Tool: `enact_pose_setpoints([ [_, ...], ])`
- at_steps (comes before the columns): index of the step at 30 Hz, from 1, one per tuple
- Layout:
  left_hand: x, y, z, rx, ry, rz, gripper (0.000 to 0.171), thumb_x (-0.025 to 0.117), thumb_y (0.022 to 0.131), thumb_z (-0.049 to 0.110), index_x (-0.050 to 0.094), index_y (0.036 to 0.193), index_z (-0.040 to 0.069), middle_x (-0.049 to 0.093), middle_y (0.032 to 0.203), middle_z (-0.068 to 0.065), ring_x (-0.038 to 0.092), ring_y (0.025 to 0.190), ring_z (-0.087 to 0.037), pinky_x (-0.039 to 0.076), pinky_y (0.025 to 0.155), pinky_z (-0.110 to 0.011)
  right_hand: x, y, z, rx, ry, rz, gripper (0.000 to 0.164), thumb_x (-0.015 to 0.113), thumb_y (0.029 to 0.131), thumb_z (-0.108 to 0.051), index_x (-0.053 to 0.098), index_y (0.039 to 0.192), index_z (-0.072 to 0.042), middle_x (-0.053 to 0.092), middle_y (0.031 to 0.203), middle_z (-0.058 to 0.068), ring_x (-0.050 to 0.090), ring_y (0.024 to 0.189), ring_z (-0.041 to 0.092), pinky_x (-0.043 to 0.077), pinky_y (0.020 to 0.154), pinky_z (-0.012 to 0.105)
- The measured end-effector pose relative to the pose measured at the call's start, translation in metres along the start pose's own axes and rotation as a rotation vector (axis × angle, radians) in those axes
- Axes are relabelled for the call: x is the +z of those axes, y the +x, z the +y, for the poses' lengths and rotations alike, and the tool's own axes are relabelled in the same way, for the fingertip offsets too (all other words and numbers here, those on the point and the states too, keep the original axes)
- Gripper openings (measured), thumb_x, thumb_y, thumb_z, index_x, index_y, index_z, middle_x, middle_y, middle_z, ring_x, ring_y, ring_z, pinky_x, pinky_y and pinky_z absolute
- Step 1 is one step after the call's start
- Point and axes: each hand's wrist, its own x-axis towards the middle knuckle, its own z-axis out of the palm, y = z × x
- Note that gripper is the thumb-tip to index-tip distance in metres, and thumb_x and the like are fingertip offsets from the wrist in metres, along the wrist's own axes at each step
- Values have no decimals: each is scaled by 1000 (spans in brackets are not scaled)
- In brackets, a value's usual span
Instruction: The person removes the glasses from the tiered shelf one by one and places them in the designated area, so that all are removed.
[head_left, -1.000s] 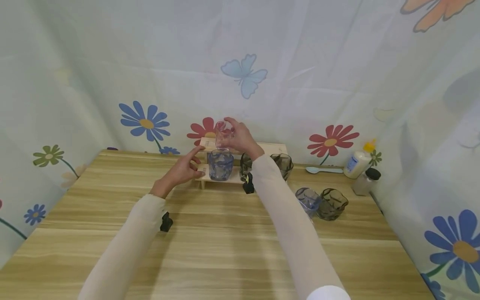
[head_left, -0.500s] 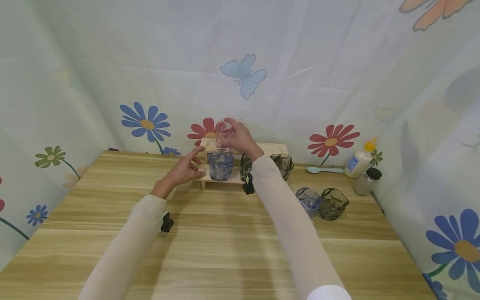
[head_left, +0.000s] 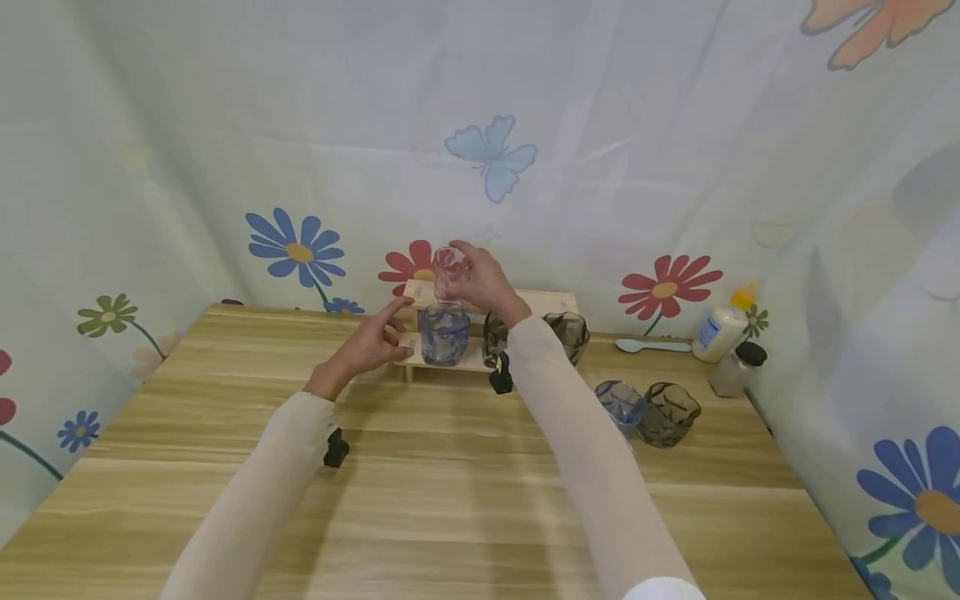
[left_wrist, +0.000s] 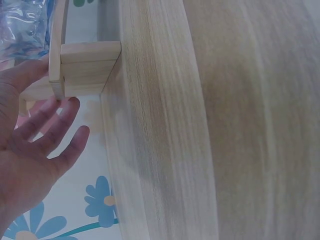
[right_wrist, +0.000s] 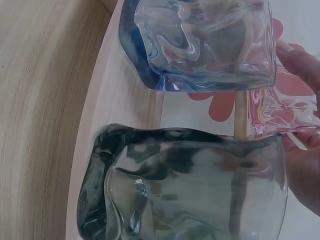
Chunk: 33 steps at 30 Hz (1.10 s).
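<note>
In the head view, my right hand [head_left: 486,282] holds a clear pink glass [head_left: 450,271] by its side, at the upper step of a small two-tier wooden shelf [head_left: 471,357]. Cannot tell whether its base touches the wood. My left hand [head_left: 367,342] has its fingers spread and slightly bent, touching the shelf's left end. On the lower step stand a blue glass [head_left: 445,335], a grey glass [head_left: 493,337] partly hidden by my right wrist, and another grey glass [head_left: 567,332]. The right wrist view shows the pink glass [right_wrist: 285,110] between fingers and thumb.
Right of the shelf, another blue glass [head_left: 621,402] and a grey glass [head_left: 667,414] stand on the wooden table [head_left: 420,500]. Farther right are a light blue spoon [head_left: 652,345], a yellow-topped bottle [head_left: 720,330] and a black-lidded jar [head_left: 737,370]. A flowered curtain hangs behind.
Both hands and the glasses keep the same places on and around the shelf. Only the head view has shifted slightly.
</note>
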Motion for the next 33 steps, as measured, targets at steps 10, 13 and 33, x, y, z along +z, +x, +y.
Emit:
enact_pose_setpoints([
  [10,2,0,0,-13,-5,-1,89,75,87,6,24,159,23,54,123,-25,66,95,-35,54,73,-37,-5,-6,-1,-8,-33,1,83,79,85,-16,35,155,-21,50,130,18,52,115,29,50,89,42],
  [13,2,0,0,-13,-7,-8,88,74,88,6,24,159,23,53,123,-25,66,95,-34,53,72,-36,-7,-6,0,-14,-36,10,84,80,84,-17,36,155,-21,51,129,18,52,114,29,50,91,43],
  [33,1,-1,0,-2,-11,-12,87,72,89,4,23,159,21,53,121,-27,67,94,-35,55,74,-38,-38,-21,12,-7,-30,119,90,87,77,-24,40,153,-18,57,125,19,56,110,32,49,96,46],
])
